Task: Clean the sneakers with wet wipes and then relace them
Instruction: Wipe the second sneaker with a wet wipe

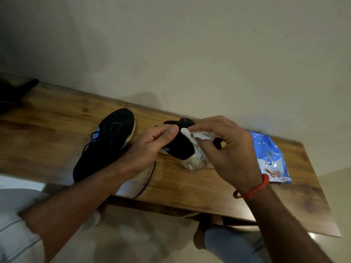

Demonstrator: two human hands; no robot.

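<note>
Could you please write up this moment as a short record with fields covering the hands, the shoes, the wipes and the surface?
left hand: left hand grips the held sneaker
right hand: right hand pinches a white wipe against that sneaker
other sneaker: second sneaker lies on the table, laces loose
wipes pack: blue pack lies on the table, right of the hands
surface: wooden table against a wall
stage: wiping under way; relacing not yet done
</note>
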